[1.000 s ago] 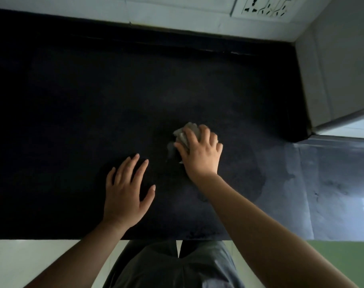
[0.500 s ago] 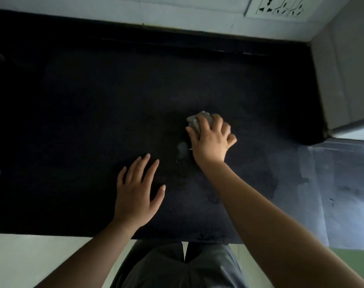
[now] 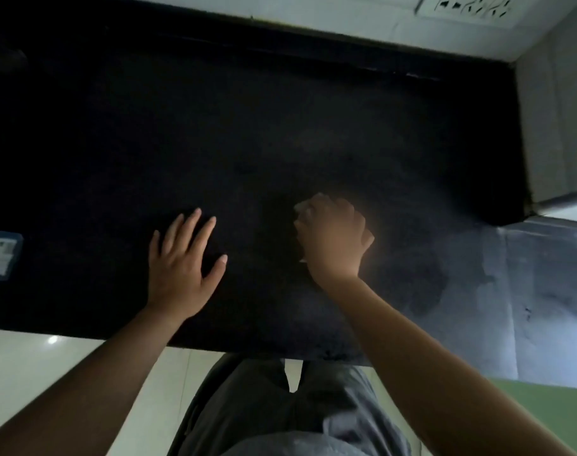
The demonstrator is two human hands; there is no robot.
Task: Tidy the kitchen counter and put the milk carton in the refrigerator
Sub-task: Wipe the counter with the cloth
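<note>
My right hand [image 3: 333, 236] is blurred with motion and grips a small grey cloth [image 3: 303, 208] against the black counter [image 3: 247, 133]; only a sliver of the cloth shows past the fingers. My left hand [image 3: 183, 261] lies flat on the counter to its left, fingers spread and straight. A blue and white carton-like object [image 3: 1, 255] sits at the far left edge of the view. Its label is too dim to read.
A pale wall with a socket plate [image 3: 471, 6] runs along the back. A grey wall or cabinet side [image 3: 560, 126] closes the right end. Wet-looking grey patches [image 3: 511, 291] mark the counter at right. The counter's front edge [image 3: 214, 345] runs just above my legs.
My right hand with the cloth has swept back toward me and slightly left. The left hand stays planted. The view has shifted left, bringing the blue and white object into sight.
</note>
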